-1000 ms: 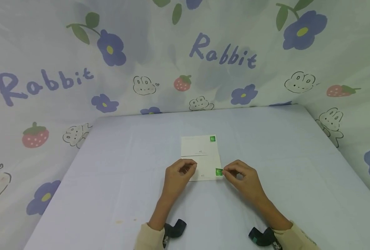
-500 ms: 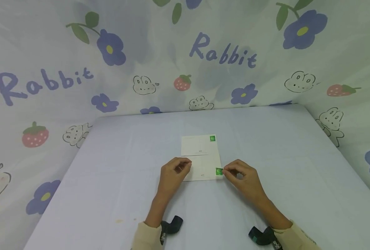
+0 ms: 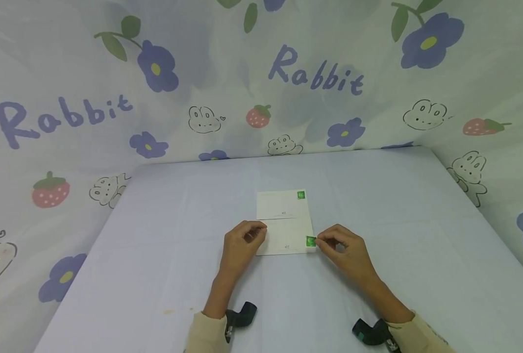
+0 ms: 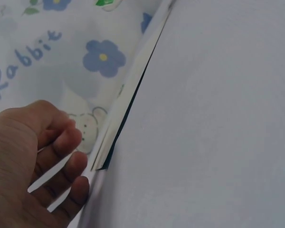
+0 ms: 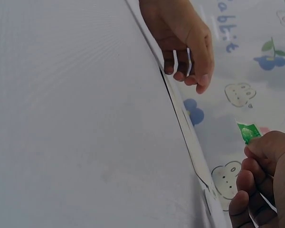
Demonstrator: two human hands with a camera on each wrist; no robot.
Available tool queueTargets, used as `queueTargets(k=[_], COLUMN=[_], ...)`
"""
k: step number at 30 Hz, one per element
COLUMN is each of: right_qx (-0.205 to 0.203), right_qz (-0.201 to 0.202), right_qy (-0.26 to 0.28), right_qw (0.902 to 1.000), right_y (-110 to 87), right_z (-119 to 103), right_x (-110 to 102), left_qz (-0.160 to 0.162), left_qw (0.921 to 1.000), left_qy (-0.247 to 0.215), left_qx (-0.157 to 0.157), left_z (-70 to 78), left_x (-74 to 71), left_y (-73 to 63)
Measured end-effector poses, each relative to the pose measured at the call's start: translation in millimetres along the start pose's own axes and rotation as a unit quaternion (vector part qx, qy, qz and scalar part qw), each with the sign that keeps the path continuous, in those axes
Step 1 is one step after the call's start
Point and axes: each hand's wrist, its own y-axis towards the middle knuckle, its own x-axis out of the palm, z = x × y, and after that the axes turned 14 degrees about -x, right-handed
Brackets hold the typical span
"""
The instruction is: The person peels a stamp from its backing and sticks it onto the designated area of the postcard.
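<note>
My right hand (image 3: 345,247) pinches a small green stamp (image 3: 311,241) between thumb and index fingertip, over the lower right corner of a white postcard (image 3: 283,235). In the right wrist view the stamp (image 5: 248,131) stands out from the fingertips, raised above the table. My left hand (image 3: 241,245) is over the postcard's left edge, fingers loosely curled with nothing between them. Just beyond lies another white postcard (image 3: 276,205), bearing a green stamp (image 3: 301,195) at its top right corner. The left wrist view shows the postcards' dark underside along a slightly raised edge (image 4: 126,114).
A pale cloth covers the table (image 3: 190,211). Behind it hangs a white curtain (image 3: 226,73) printed with rabbits, flowers and strawberries. Dark camera mounts (image 3: 243,314) are strapped at both wrists.
My left hand has drawn back leftward across the lower postcard to its left edge, uncovering more of it. My right hand holds the stamp in nearly the same place.
</note>
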Motion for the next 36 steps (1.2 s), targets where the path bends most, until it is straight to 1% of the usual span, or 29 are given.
queueTargets(k=[2,9,12,19,27,33,36], right_qx=[0.003,0.004,0.001,0.008,0.006,-0.008,-0.014], right_qz=[-0.001,0.0,0.0,0.003,0.005,0.01,0.013], right_qy=[0.001,0.003,0.002,-0.009,-0.013,-0.021,-0.03], right_qw=[1.0,1.0,1.0,0.9999,0.9999,0.9997,0.9994], right_y=[0.2,1.2,1.5,1.6,0.6,0.7,1.2], right_z=[-0.2,-1.8,-2.1,-0.8,3.4,8.9,11.8], right_x=[0.0,-0.4,-0.6,-0.4,-1.3,-1.1,-0.6], left_qz=[0.002,0.007,0.01,0.009,0.021,0.015,0.008], left_qw=[1.0,0.9994,0.9991,0.9989,0.9966,0.9954,0.9956], left_qy=[-0.001,0.012,0.019,0.031,0.065,0.086,0.088], left_qx=[0.002,0.03,0.036,0.034,0.045,0.04,0.031], left_z=[0.0,-1.5,-3.5,-7.4,-9.8,-11.9,-12.9], left_x=[-0.8,-3.5,-4.7,-5.9,-6.1,-5.7,-5.8], left_y=[0.2,0.7,1.4,2.2,4.0,3.9,3.5])
